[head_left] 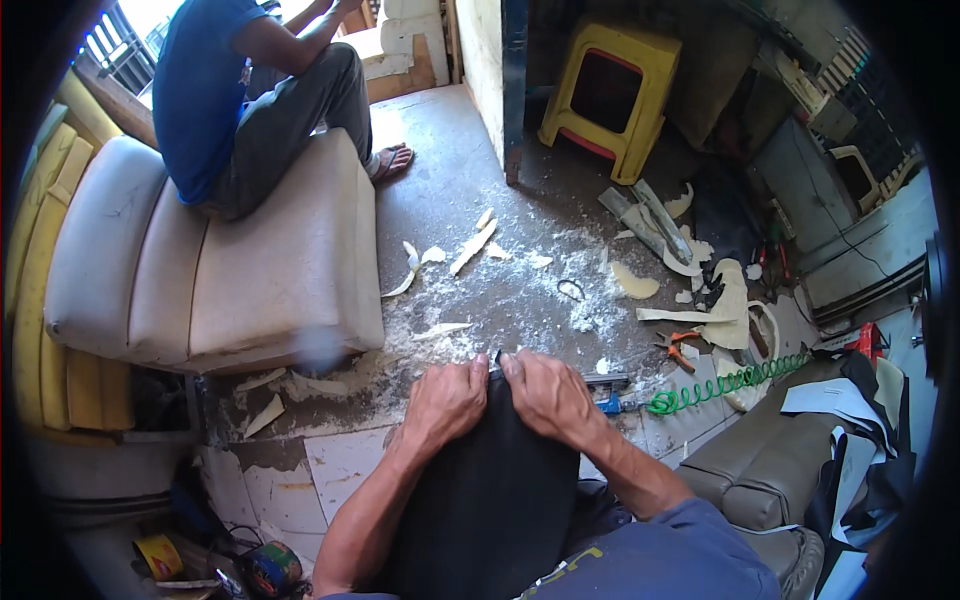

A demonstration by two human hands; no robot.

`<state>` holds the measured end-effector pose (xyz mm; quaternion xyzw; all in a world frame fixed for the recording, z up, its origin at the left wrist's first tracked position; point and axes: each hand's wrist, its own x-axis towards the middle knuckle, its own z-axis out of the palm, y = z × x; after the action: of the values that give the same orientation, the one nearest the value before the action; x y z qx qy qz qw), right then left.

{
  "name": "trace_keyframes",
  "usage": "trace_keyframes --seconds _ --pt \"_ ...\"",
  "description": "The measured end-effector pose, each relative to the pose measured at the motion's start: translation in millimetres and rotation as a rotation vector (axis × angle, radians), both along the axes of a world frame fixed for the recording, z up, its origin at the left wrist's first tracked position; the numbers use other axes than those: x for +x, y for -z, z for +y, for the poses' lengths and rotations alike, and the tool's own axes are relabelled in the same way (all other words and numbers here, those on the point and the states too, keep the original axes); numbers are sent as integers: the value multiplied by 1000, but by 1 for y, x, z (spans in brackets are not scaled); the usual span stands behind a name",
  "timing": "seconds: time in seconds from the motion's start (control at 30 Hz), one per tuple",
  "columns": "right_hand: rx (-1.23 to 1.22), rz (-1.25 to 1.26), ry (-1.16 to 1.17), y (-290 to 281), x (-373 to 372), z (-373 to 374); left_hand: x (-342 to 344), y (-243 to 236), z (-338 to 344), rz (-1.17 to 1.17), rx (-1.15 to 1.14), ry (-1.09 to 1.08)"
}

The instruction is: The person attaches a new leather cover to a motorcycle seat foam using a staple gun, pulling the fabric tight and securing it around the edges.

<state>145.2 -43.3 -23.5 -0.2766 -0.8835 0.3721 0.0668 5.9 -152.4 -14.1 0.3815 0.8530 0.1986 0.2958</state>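
A length of black fabric (485, 500) hangs toward me from both hands and drapes over my lap. My left hand (445, 400) is closed on its far edge, thumb on top. Just beside it, my right hand (552, 395) pinches the same edge, and a small dark tip of the material sticks up between the two thumbs. The fingers beneath the fabric are hidden. Beyond my right hand, a blue-fitted air tool (612, 402) joined to a coiled green hose (690, 398) lies on the floor, near orange-handled pliers (680, 350).
A person in blue sits on a beige upholstered seat (270, 260) at the left. White foam scraps (473, 246) and crumbs litter the floor. A yellow stool (640, 100) stands at the back. To my right is a brown cushioned piece (765, 450) with offcuts; cans (270, 565) sit lower left.
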Motion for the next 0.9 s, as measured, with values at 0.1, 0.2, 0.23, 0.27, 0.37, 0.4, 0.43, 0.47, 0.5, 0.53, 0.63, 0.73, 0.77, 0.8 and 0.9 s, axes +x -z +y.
trace_keyframes --seconds 0.1,0.2,0.23,0.27,0.37,0.4,0.43,0.47,0.5,0.53,0.63,0.73,0.77,0.8,0.9 --pt "248 -80 -395 40 -13 29 -4 10 -3 -11 0 -25" --pt "-229 -172 -132 39 -20 31 -25 19 -16 -213 -139 -59" --pt "-402 -213 5 32 -19 31 -37 36 -34 -347 -36 -63" --pt "-314 -56 127 25 -14 22 -46 65 -70 -476 68 -84" --pt "-60 271 362 10 10 -3 -28 68 -135 -919 436 -228" --pt "-9 267 345 7 17 -15 -21 59 -154 -1081 549 -305" --pt "41 263 324 6 22 -25 -21 57 -166 -1076 514 -353" --pt "25 256 282 17 23 -27 -20 53 -179 -1059 493 -411" --pt "-66 236 277 24 23 -26 -16 47 -192 -1041 472 -471" --pt "-153 210 260 30 19 -22 -16 32 -190 -1046 437 -590" --pt "-278 196 232 40 11 -18 -26 -5 -193 -1144 344 -551" --pt "-566 393 145 67 23 -8 -33 -14 -214 -1217 322 -484" --pt "-624 410 136 67 20 -10 -31 -11 -222 -1235 321 -459" --pt "-684 424 134 66 16 -12 -21 -33 -207 -1079 260 -498" --pt "-780 469 108 73 8 -16 -11 -21 -196 -778 263 -414"
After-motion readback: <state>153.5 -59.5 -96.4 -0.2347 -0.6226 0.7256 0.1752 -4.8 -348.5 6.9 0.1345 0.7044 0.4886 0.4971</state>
